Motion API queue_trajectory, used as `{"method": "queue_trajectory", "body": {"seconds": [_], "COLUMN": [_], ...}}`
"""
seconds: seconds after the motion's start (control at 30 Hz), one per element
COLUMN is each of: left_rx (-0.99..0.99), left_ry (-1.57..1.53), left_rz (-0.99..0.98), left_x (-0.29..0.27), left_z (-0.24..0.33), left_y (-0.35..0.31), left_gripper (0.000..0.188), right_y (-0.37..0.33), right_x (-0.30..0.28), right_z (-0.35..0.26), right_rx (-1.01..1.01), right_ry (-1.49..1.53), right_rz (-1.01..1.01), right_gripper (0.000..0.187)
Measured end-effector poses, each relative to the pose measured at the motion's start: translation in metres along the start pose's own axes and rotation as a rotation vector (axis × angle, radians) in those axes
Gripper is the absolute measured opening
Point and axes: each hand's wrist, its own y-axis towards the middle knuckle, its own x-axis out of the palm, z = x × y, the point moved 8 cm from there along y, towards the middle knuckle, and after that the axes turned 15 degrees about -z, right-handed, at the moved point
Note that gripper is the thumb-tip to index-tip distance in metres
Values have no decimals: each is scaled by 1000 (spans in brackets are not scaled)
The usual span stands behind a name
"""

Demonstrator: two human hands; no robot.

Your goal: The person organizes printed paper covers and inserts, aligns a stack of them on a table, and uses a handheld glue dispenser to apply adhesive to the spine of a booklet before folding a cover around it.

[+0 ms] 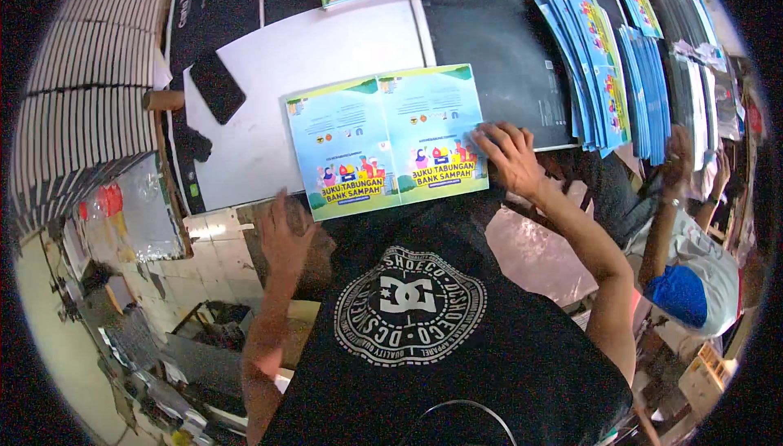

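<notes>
Printed cover sheet flat on bench, right hand on its corner.

Left to right: stacked books point(86, 87) at far left; black phone point(216, 86) on the white board point(269, 132); left hand point(285, 238) open, fingers spread, holding nothing, just below the sheet's left corner; sheet point(386, 140) lies centre bench; right hand point(510, 156) open, fingertips pressing the sheet's right edge; fanned blue cover stacks point(599, 63); another person point(685, 271) far right.

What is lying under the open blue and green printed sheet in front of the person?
The printed sheet lies on a white board and partly on a black surface. The right hand presses its right edge. Whatever lies directly beneath the sheet is covered.
</notes>
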Motion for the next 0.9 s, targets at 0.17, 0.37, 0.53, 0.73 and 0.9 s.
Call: {"method": "queue_trajectory", "body": {"seconds": [0.17, 0.37, 0.53, 0.73, 0.9], "left_rx": [517, 748, 764, 843, 877], "left_ry": [362, 411, 364, 310, 368], "left_rz": [181, 142, 122, 215, 248], "left_x": [-22, -21, -20, -21, -22], "left_z": [44, 66, 62, 67, 70], "left_y": [30, 47, 57, 72, 70], "left_gripper": [90, 77, 65, 48, 44], "right_y": [8, 12, 17, 20, 27], "right_x": [-22, -15, -22, -25, -35], "right_z": [-6, -1, -3, -3, -17], "right_rx": [-101, -87, -107, -103, -99], "right_ry": [15, 50, 67, 154, 4], "right_rz": [82, 36, 74, 90, 117], "right_gripper": [72, 75, 66, 56, 56]}}
